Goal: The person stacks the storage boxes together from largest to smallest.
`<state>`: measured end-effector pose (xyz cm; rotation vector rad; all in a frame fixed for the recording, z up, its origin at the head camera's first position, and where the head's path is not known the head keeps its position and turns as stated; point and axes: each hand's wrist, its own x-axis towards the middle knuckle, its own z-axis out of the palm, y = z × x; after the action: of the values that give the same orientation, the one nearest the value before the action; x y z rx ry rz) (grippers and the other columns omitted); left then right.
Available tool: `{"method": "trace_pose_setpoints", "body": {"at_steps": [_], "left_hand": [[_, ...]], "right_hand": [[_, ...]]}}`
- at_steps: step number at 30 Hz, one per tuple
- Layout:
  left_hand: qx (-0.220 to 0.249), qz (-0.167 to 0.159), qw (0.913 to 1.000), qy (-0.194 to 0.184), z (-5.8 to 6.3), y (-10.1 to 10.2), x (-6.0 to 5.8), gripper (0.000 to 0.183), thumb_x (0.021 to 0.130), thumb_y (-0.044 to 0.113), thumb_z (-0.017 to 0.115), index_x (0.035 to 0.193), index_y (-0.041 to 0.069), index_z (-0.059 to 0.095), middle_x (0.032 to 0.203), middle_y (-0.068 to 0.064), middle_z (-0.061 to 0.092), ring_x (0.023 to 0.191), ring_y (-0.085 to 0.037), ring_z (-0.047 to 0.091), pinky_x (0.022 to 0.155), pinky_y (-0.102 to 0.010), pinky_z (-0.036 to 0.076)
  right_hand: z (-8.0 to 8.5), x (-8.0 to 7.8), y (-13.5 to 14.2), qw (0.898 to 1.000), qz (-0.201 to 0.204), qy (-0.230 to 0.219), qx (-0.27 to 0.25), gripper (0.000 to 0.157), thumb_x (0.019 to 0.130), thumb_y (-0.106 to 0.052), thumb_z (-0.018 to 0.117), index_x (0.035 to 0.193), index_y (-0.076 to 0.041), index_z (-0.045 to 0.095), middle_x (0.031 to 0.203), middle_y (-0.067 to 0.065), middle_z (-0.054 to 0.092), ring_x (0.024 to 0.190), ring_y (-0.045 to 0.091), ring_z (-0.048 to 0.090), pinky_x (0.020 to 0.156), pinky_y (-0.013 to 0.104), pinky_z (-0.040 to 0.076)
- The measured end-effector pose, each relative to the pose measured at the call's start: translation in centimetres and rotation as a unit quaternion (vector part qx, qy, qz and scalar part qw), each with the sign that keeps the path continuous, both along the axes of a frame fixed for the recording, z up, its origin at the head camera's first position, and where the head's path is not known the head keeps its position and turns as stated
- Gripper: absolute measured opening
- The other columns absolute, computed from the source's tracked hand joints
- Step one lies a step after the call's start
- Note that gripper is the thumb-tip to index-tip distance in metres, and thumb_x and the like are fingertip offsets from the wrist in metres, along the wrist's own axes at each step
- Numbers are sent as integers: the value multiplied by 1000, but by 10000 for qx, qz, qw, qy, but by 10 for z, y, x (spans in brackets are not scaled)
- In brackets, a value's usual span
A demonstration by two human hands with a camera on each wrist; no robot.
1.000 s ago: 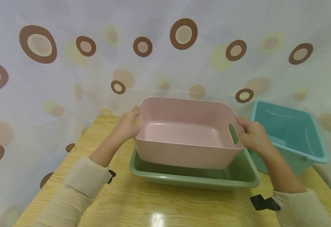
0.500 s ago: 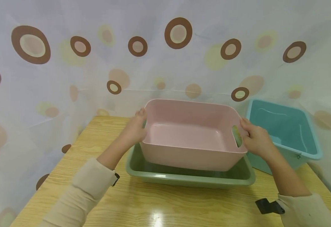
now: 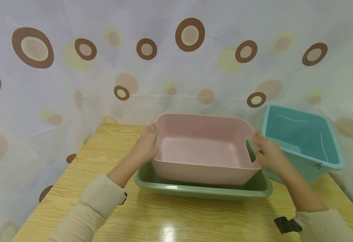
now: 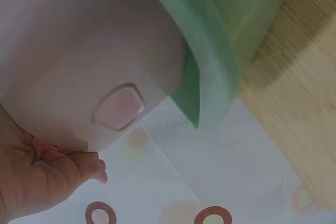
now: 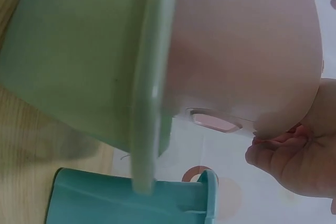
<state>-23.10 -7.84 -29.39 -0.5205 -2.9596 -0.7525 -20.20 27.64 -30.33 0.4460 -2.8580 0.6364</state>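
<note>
Arms [image 3: 303, 190] forward — left hand [image 3: 146, 144] and right hand [image 3: 270, 153] in a grip on opposite ends of a pink basin [image 3: 200, 174]

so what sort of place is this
Probably a sheeted-off indoor work corner: wrinkled circle-patterned sheeting hangs behind a wood-grain table, where a turquoise plastic bin stands.

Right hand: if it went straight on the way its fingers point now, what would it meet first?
The right hand would first meet the pink bin, whose end rim it grips. Past that rim, its line seems to cross the bin toward the patterned curtain, though depth is unclear.
</note>
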Motion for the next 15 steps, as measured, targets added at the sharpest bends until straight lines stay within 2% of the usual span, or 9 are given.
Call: {"method": "trace_pose_setpoints", "body": {"at_steps": [2, 5, 7, 9, 12, 15], "left_hand": [[-69, 80, 9999, -29, -3, 1, 1, 65, 77, -10, 38, 140, -10, 21, 148, -27, 13, 138, -40, 7, 111, -54, 8], [-207, 116, 9997, 76, -9, 2, 1, 65, 77, -10, 37, 140, -10, 22, 148, -26, 14, 138, -40, 8, 111, -54, 9], [-269, 130, 9995, 124, -12, 3, 0, 65, 77, -9, 37, 140, -10, 23, 148, -26, 14, 138, -40, 8, 111, -54, 10], [-320, 133, 9993, 157, -15, 3, 0, 65, 77, -9, 38, 140, -10, 23, 148, -26, 14, 138, -40, 9, 111, -54, 10], [-358, 158, 9991, 148, -19, 4, 0, 65, 77, -8, 39, 140, -9, 23, 149, -25, 14, 138, -38, 8, 111, -53, 10], [-449, 188, 9987, 118, -23, 4, -1, 65, 78, -7, 40, 140, -9, 22, 149, -24, 13, 139, -37, 8, 111, -52, 10]], "right_hand": [[-4, 0, 0, 9999, 34, 75, 117, 55, 76, 12, 36, 129, 20, 31, 135, 40, 26, 71, 45, 55, 46, 27, 26], [-9, 0, 0, 9997, 65, 172, 163, 54, 75, 13, 37, 128, 21, 32, 134, 40, 28, 88, 49, 53, 49, 28, 26], [-11, 1, 0, 9997, 91, 189, 158, 54, 75, 13, 37, 128, 21, 32, 135, 40, 27, 66, 37, 51, 48, 27, 25], [-13, 1, 0, 9996, 120, 212, 166, 54, 75, 14, 37, 128, 21, 33, 135, 40, 28, 51, 22, 36, 46, 26, 23], [-15, 0, 0, 9995, 177, 173, 214, 53, 76, 15, 37, 128, 22, 33, 134, 41, 27, 48, 15, 27, 46, 26, 23], [-18, -1, -1, 9993, 216, 128, 275, 53, 75, 16, 37, 128, 23, 32, 133, 43, 26, 49, 17, 31, 47, 26, 25]]}}
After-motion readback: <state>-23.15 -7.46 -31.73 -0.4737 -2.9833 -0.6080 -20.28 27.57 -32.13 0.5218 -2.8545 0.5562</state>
